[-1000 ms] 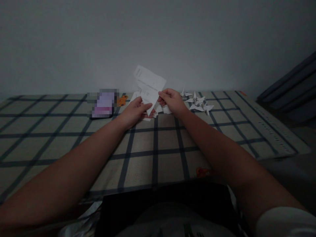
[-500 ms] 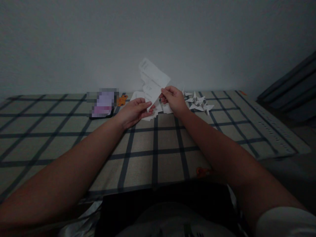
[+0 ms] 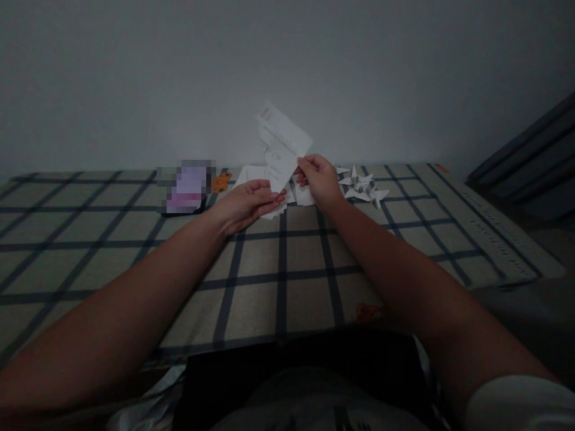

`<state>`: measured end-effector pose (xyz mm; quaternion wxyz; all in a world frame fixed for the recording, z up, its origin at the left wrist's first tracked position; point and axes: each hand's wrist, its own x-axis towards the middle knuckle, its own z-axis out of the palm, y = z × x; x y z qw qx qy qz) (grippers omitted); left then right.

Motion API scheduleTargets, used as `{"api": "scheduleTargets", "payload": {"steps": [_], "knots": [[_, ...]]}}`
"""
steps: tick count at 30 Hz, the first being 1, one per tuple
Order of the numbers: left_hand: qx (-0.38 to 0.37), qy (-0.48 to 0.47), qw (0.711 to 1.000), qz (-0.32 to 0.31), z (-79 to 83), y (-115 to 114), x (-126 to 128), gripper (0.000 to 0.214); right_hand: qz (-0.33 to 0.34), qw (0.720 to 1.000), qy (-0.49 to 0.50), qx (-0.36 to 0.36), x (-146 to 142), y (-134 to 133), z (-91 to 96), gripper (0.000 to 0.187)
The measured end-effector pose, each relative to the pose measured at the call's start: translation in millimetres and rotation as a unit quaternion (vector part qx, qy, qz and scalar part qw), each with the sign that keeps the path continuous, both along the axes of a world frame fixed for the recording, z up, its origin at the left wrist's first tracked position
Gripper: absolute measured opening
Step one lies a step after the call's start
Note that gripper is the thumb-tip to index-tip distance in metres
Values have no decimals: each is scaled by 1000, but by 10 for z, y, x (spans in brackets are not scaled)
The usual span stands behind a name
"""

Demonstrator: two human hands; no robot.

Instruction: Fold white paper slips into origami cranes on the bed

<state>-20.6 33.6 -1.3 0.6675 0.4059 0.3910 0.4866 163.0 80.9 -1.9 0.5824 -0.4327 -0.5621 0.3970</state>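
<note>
A thin white sheet of paper (image 3: 286,143) with faint print is held up at a slant, its lower corner pointing down. My right hand (image 3: 320,181) pinches its right edge between thumb and fingers. At the bottom corner, my left hand (image 3: 251,203) is closed loosely, with thumb and fingers around the tip. Several more white paper pieces (image 3: 305,196) lie on the cloth beneath and behind both hands, partly covered by them. Folded white paper stars (image 3: 359,184) sit in a cluster just right of my right hand.
A phone (image 3: 187,187), partly blurred out, stands tilted on the left of the checked tablecloth (image 3: 260,263). Beside it is a small orange figure (image 3: 221,182). Another orange item (image 3: 369,312) lies near the front edge. A plain wall (image 3: 287,54) rises behind the table.
The sheet has shifted slightly right and up along with my right hand. My left thumb has slid a little lower at the sheet's bottom corner.
</note>
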Motion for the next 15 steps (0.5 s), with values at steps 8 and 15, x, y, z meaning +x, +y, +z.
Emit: {"api": "scheduleTargets", "payload": {"steps": [8, 15], "knots": [[17, 18, 999, -44, -2, -30, -7, 29, 1, 1000, 3, 7, 4, -11, 3, 32], [72, -20, 997, -19, -30, -12, 21, 27, 93, 995, -37, 1, -37, -81, -4, 28]]}}
